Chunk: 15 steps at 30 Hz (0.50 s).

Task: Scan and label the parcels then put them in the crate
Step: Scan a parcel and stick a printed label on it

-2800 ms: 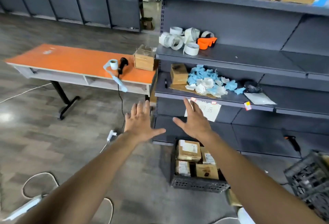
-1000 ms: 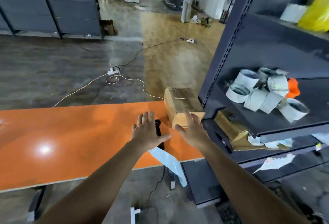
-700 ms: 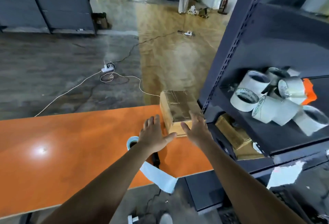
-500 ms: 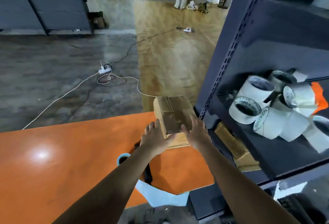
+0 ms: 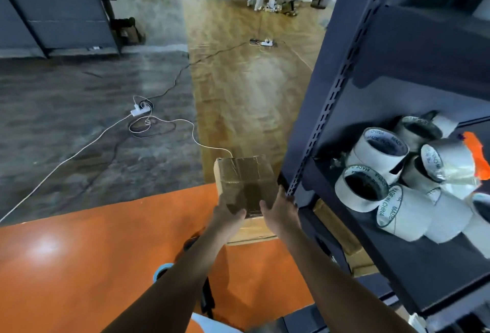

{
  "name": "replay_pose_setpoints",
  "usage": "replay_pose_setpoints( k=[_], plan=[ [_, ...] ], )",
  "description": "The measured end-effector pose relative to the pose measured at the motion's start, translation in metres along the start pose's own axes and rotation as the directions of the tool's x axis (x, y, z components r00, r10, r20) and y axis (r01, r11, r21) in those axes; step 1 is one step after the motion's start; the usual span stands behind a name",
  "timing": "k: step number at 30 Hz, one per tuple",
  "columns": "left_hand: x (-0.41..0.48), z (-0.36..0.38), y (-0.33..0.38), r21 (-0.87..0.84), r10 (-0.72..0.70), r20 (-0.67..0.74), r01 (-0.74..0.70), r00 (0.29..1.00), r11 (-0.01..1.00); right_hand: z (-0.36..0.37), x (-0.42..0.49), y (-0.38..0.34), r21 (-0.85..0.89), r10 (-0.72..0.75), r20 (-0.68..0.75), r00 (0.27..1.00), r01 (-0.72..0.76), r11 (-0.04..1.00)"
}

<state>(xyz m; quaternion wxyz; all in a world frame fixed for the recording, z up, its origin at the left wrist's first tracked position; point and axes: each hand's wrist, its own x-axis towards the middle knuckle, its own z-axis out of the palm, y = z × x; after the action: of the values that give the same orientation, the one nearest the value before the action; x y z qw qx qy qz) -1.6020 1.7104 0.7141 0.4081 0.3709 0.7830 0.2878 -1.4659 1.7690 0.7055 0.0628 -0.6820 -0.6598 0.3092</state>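
- Parcel [image 5: 242, 181], brown cardboard and taped, stands at the far right corner of the orange table [image 5: 79, 266], its right side just beside the shelf upright [image 5: 315, 131].
- Long axis runs away from me. The near end faces my wrists, so the parcel lies straight ahead, between my two hands.
- Left hand [image 5: 228, 217]: on the near left corner, thumb laid over the top face. The fingers go down the left side and are mostly hidden.
- Right hand [image 5: 281, 212]: on the right side, thumb on the top edge, fingers reaching forward into the narrow gap between parcel and upright.
- Grip: both hands are closed round the near top edges and clamp the parcel between them — nothing else is held. I cannot tell whether it has left the table.
- Pose: both arms are outstretched and roughly parallel; neither hand is nearer.
- Judgement: the coming move is a draw straight back along the long axis, and my right knuckles have little room beside the upright.
- A black device, probably the scanner [image 5: 207, 299], and a blue label roll [image 5: 161, 274] lie under my left forearm. Crate not in view.
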Motion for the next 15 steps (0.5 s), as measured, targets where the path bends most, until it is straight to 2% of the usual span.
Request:
replay_pose_setpoints(
  k=[9,15],
  plan=[
    [-0.007,-0.101,-0.009,-0.179,0.106,-0.161,-0.134,0.981,0.975,-0.005,-0.041,-0.087,0.089,-0.087,-0.098,0.991,0.095,0.991],
    [-0.024,-0.189,-0.064,-0.227,0.209,-0.158,-0.241,0.965,0.944,0.036,-0.101,-0.156,0.135,-0.100,-0.127,0.987,0.117,0.984]
  ],
)
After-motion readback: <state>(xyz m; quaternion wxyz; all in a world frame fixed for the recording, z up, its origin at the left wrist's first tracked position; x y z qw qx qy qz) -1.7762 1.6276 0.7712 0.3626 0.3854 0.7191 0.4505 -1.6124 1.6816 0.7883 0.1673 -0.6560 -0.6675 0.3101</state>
